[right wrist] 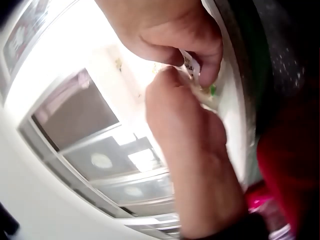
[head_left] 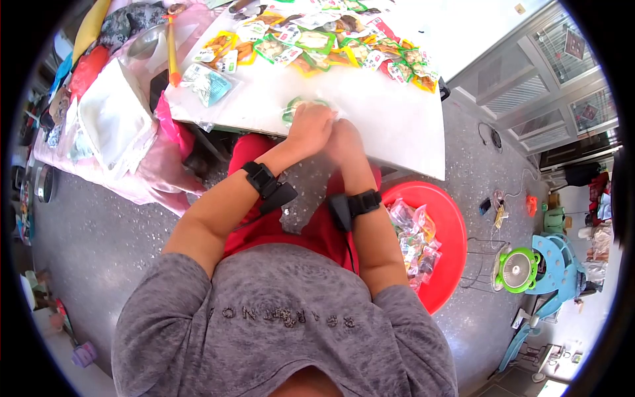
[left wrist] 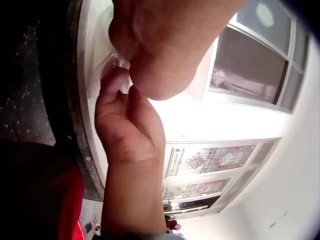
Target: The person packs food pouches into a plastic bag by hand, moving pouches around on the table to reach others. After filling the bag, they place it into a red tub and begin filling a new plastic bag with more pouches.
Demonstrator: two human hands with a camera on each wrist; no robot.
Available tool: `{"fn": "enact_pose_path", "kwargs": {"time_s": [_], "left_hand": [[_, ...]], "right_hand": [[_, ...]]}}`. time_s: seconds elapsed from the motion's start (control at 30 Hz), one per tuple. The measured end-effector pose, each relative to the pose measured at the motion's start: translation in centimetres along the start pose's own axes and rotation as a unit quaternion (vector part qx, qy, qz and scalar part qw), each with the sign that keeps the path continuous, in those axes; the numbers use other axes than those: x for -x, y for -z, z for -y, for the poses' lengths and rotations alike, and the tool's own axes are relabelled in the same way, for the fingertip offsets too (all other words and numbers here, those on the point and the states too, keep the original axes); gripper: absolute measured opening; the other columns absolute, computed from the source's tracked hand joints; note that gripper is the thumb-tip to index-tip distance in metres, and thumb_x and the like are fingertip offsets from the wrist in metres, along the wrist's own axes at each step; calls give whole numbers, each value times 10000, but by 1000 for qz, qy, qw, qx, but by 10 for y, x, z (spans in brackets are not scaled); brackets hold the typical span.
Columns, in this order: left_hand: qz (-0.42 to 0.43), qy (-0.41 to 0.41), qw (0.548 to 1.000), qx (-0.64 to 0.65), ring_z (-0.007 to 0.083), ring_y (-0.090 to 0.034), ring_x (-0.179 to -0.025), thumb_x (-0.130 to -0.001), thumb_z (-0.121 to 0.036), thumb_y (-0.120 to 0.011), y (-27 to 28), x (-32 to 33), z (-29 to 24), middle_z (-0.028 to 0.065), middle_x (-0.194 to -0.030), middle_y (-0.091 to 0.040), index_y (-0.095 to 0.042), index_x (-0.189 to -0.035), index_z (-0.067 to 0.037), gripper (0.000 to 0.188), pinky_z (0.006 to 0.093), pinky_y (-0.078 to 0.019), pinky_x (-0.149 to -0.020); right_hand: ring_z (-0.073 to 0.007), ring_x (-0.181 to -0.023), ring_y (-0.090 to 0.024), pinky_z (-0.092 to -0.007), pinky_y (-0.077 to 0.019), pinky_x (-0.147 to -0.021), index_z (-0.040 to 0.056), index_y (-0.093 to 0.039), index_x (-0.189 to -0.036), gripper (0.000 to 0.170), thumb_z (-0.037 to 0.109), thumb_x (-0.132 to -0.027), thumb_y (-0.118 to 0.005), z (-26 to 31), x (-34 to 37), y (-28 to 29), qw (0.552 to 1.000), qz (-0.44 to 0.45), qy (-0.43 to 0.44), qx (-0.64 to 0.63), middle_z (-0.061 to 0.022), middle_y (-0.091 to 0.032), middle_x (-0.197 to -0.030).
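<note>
Both hands meet at the table's near edge over a clear packet with green edging. My left hand lies across the packet, fingers curled at its top corner. Close against it, my right hand grips the same corner. In the left wrist view, the right hand pinches crinkled clear plastic between thumb and finger, beside the left hand. The right wrist view shows a white printed piece between the right hand and left hand; the left fingertips are hidden.
Colourful food packets are heaped along the table's far side. A blue-and-white packet lies at the left, near a yellow-handled tool. On the floor at the right stands a red basin with packets inside; a green fan is beyond.
</note>
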State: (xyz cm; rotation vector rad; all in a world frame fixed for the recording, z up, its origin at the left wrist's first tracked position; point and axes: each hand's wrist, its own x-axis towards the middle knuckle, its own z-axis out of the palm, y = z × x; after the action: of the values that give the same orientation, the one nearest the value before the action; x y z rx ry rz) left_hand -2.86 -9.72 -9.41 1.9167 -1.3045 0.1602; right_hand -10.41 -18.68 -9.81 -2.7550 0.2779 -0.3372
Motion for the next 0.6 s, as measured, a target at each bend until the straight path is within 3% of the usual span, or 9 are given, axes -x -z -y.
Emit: {"fn": "enact_pose_path", "kwargs": {"time_s": [0.1,0.13,0.17,0.23,0.3,0.4,0.5,0.57,0.6], "left_hand": [[-31,-34,998,42,313,-479,-788,-740,-95,-422,2,0,-3,133,-779,-507,-500,-822,-30,131,414,-338,-736],[-48,-39,997,39,321,-480,-775,-734,-102,-420,1,0,-5,143,-766,-513,-505,-791,-26,127,415,-345,-713],[-65,-45,996,36,330,-481,-762,-727,-108,-418,0,-1,-7,152,-754,-518,-511,-759,-23,130,416,-353,-690],[-29,-21,999,34,317,-475,-774,-737,-83,-423,2,-1,-8,138,-760,-497,-477,-776,-21,91,396,-353,-704],[-21,-7,999,43,315,-471,-779,-740,-66,-426,2,0,-7,134,-763,-485,-455,-779,-19,68,383,-360,-705],[-41,5,996,79,325,-469,-780,-736,-55,-430,0,1,-3,141,-764,-481,-447,-766,-17,51,375,-377,-698],[-55,25,992,110,330,-473,-790,-733,-49,-441,-1,1,-5,149,-775,-481,-449,-763,-18,44,371,-386,-716],[-67,27,993,94,328,-478,-802,-731,-50,-452,2,3,-4,153,-785,-482,-452,-764,-21,43,364,-388,-740],[-65,10,994,88,326,-480,-813,-729,-53,-461,4,4,-1,155,-798,-486,-456,-770,-23,51,359,-388,-751]], "right_hand": [[-295,-774,-540,-353,-421,-662,11,-539,-894,249,198,-734,-496,-8,2,2,995,-7,77,-71,-149,-572,-833],[-279,-774,-544,-346,-420,-665,4,-538,-891,244,189,-738,-495,-4,0,-4,962,-60,15,-265,-148,-572,-833],[-262,-774,-549,-339,-420,-669,-3,-536,-889,239,180,-741,-493,6,-3,-14,886,-112,-47,-448,-146,-572,-832],[-244,-777,-551,-328,-420,-667,-15,-527,-887,222,156,-753,-483,16,-4,-16,807,-160,-81,-563,-150,-568,-836],[-240,-784,-546,-320,-421,-657,-26,-510,-889,199,127,-769,-466,21,-2,-14,871,-160,-30,-463,-160,-560,-844],[-264,-833,-532,-330,-411,-690,-29,-504,-904,206,126,-777,-457,13,-5,-24,921,-83,-39,-379,-177,-549,-891],[-215,-874,-527,-312,-410,-713,-30,-500,-945,223,114,-780,-457,26,-6,-14,925,-127,-82,-350,-166,-551,-918],[-293,-965,-459,-334,-368,-803,-21,-447,-1029,351,182,-745,-482,36,-2,1,892,-66,-87,-438,-196,-493,-1013],[-238,-905,-498,-313,-393,-759,-22,-477,-990,283,140,-758,-476,23,-10,-9,925,-89,-33,-367,-172,-528,-959]]}}
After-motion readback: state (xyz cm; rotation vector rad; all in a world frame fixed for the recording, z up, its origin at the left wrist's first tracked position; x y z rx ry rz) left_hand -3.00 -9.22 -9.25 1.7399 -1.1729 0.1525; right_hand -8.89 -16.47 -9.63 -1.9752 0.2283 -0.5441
